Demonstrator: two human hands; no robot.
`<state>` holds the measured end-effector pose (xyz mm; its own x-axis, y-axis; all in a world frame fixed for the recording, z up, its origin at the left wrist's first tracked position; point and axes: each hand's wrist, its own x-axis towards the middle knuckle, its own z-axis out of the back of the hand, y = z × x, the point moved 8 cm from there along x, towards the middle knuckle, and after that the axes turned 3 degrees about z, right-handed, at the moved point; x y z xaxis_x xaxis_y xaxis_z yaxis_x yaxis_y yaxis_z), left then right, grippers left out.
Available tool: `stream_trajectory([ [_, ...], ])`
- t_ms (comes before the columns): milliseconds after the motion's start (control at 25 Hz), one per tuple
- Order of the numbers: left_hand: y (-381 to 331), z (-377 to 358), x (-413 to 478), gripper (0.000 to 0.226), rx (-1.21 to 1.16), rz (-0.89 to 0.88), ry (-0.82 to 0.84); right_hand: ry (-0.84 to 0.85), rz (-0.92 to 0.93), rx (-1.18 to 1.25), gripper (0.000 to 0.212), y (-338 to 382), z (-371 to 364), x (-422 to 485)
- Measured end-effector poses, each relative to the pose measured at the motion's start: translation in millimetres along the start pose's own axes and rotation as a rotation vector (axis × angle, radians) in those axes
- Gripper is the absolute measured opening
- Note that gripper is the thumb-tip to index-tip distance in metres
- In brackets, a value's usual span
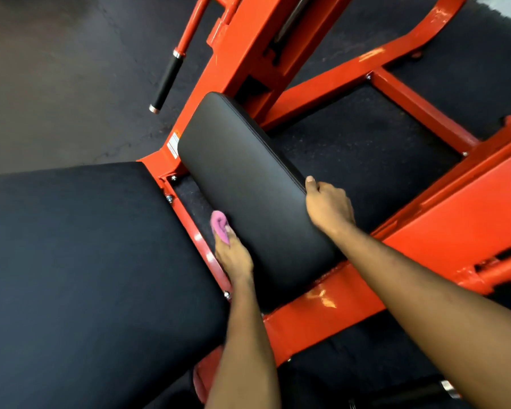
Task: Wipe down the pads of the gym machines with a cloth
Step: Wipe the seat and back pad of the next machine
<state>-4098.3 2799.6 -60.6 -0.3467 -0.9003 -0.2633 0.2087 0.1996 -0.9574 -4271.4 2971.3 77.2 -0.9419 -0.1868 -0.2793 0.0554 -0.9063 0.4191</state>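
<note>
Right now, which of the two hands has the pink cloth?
The left hand: it holds the pink cloth against the left edge of the black pad. The right hand, without cloth, grips the opposite edge.

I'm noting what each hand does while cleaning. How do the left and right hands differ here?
The left hand holds a pink cloth against the left side of the pad; the right hand holds no cloth. The right hand curls over the pad's right edge, farther from the person than the left hand. Both are bare and touch the same pad.
</note>
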Motion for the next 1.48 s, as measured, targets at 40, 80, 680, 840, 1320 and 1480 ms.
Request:
stream_trajectory([
  [40,17.0,3.6,-28.1,0.036,-0.037,0.056,0.013,-0.014,0.021,0.023,0.058,1.6,-0.1,-0.5],
  [80,24.4,8.5,-54.9,0.039,-0.047,0.063,0.036,-0.038,0.050,0.041,0.056,4.3,1.1,-2.0],
  [680,28.6,18.6,-156.6,0.036,0.040,0.055,0.030,-0.507,0.523,-0.603,0.055,-123.4,60.8,-92.8],
  [840,-52.2,45.1,-202.1,0.029,-0.023,-0.178,-0.064,-0.542,0.534,-0.618,0.060,-124.4,68.3,-90.0],
  [1320,-79.2,-93.1,-191.0,0.047,1.253,-1.465,0.546,-0.697,0.459,-0.378,0.058,-127.5,82.0,-92.7],
  [1480,-38.5,-39.5,-204.4,0.058,1.193,-1.637,0.549,-0.692,0.460,-0.408,0.055,-127.3,79.3,-92.7],
])
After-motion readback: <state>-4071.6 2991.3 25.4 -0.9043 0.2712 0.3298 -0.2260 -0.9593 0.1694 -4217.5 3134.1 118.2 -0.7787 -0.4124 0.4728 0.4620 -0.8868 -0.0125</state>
